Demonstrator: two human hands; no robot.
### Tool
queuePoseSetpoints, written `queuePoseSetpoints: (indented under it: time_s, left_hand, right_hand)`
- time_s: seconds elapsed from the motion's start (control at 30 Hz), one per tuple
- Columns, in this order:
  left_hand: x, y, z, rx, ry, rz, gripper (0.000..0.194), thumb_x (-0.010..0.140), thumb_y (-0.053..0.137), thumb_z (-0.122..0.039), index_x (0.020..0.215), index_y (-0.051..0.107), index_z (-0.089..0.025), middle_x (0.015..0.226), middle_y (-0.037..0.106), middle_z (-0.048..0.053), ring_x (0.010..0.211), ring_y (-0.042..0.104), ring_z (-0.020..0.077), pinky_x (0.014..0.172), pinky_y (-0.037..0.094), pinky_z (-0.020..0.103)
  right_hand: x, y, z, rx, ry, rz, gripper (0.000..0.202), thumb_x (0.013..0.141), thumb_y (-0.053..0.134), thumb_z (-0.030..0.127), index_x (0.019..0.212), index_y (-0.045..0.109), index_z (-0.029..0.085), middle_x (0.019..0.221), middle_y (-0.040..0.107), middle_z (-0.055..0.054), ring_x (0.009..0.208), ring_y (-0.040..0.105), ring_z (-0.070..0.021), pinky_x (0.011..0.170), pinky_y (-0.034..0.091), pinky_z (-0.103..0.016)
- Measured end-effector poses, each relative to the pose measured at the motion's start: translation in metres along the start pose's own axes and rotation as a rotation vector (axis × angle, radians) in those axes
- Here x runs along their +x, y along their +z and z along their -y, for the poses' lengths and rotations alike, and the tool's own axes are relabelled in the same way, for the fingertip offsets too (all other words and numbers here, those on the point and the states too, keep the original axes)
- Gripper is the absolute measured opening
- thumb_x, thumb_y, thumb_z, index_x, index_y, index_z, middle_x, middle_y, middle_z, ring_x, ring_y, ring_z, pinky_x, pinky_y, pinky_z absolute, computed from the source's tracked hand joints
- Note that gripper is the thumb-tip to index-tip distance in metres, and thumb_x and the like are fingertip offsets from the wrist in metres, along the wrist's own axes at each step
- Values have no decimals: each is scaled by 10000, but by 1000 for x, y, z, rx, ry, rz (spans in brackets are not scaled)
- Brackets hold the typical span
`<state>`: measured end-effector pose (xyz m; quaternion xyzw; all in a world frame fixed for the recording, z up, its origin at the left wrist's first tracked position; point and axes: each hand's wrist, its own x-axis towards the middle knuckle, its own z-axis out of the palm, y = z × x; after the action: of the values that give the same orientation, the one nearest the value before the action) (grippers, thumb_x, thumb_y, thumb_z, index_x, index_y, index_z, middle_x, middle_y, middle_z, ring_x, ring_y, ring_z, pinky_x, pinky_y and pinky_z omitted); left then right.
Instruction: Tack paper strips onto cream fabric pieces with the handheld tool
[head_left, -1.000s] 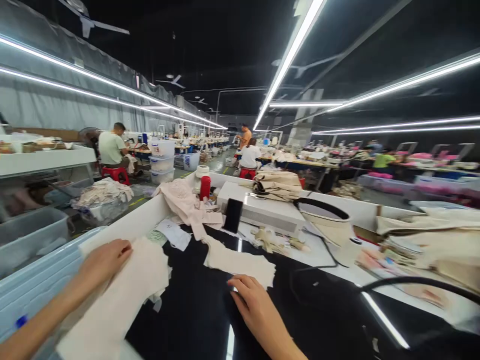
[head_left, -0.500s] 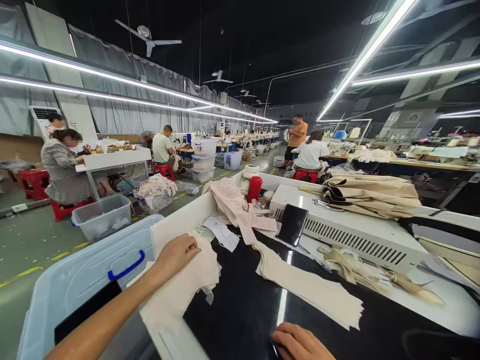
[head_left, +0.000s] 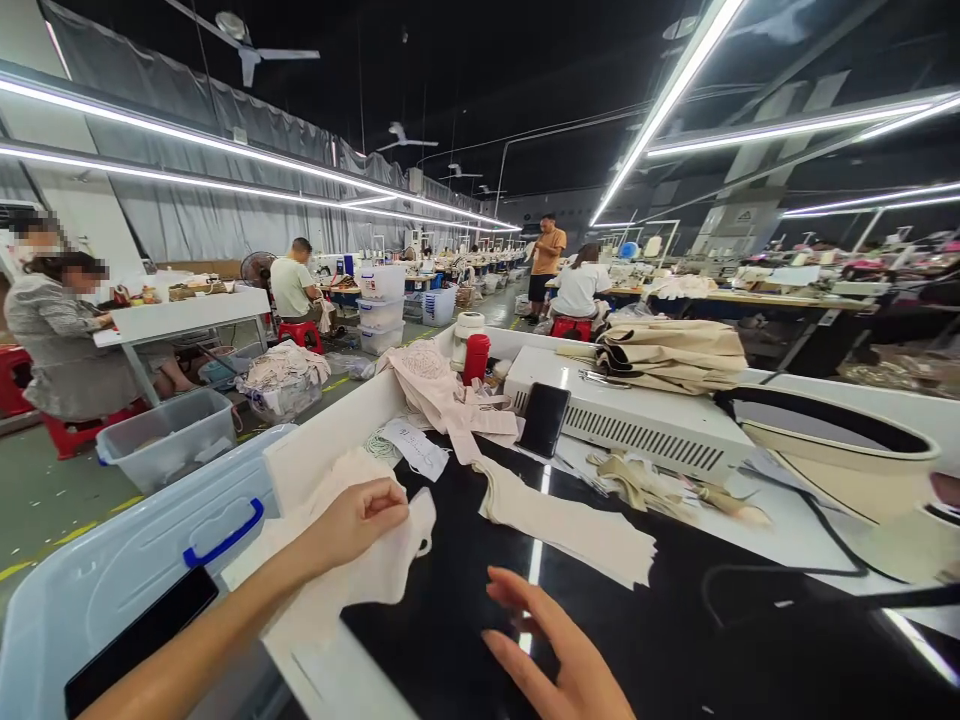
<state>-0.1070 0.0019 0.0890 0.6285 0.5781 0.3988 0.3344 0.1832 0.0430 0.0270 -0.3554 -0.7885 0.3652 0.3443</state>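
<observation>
My left hand (head_left: 367, 515) is closed, thumb and fingers pinching the edge of a pale cream fabric piece (head_left: 386, 565). More cream fabric pieces (head_left: 300, 540) lie beneath that wrist, over the table's left edge. To the right, my right hand (head_left: 551, 640) hovers above the black tabletop (head_left: 442, 650), thumb and fingers apart, with nothing in it. Beyond it lies a stack of long cream fabric strips (head_left: 566, 520). A white tag with handwriting (head_left: 415, 447) rests just past my left hand.
A pale blue lidded bin (head_left: 142, 530) with a dark phone-like slab (head_left: 142, 635) on it stands left. At the back are a smartphone (head_left: 545, 420), a red cup (head_left: 476, 358), a white vented box (head_left: 630, 415) and folded beige fabric (head_left: 671, 355). Several people sit farther off.
My left hand has lifted the edge of a cream piece off the pile. My right hand has risen from the near table edge and opened. The view has turned right.
</observation>
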Motion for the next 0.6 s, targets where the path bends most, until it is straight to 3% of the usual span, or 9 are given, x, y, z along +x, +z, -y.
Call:
queuePoseSetpoints:
  time_s: [0.13, 0.2, 0.3, 0.4, 0.5, 0.6]
  left_hand:
    - [-11, 26, -24, -162, -24, 194, 457, 918, 519, -635, 899, 521, -178, 767, 504, -19, 671, 424, 123, 603, 326, 229]
    - [-14, 38, -32, -237, -46, 247, 469, 917, 546, -644, 902, 520, -176, 753, 483, -29, 652, 384, 113, 572, 287, 219]
    - [-14, 51, -38, -304, -98, 253, 453, 908, 600, -620, 878, 535, -172, 756, 462, -36, 659, 356, 109, 561, 269, 215]
    - [-12, 60, -37, -318, -144, 256, 433, 911, 608, -597, 867, 550, -170, 751, 465, -38, 658, 365, 109, 561, 279, 214]
    - [-11, 66, -33, -353, -159, 292, 444, 884, 641, -603, 879, 569, -164, 739, 498, -32, 638, 388, 107, 552, 284, 216]
    - [-10, 70, -30, -371, -156, 314, 440, 846, 702, -577, 868, 600, -150, 733, 541, -18, 635, 423, 109, 561, 303, 217]
  right_hand:
    - [8, 14, 25, 364, 166, 43, 751, 785, 762, 649, 1401, 612, 248, 1306, 708, -126, 1277, 625, -329, 1094, 506, -471]
    - [7, 18, 36, 574, 228, 215, 727, 728, 788, 691, 1268, 704, 211, 1186, 747, -126, 1163, 674, -336, 1031, 526, -462]
    - [-3, 21, 43, 774, 357, 417, 566, 705, 842, 644, 1004, 785, 167, 897, 762, -78, 892, 711, -257, 867, 542, -353]
    - [-16, 20, 43, 780, 426, 370, 513, 727, 845, 615, 934, 770, 152, 781, 704, -35, 731, 639, -172, 743, 500, -275]
    - [-23, 18, 41, 705, 460, 340, 575, 735, 798, 685, 941, 735, 152, 665, 593, 16, 537, 478, -108, 545, 413, -237]
    - [-25, 19, 41, 704, 453, 330, 577, 691, 828, 670, 927, 708, 157, 663, 549, 30, 550, 429, -95, 529, 357, -224]
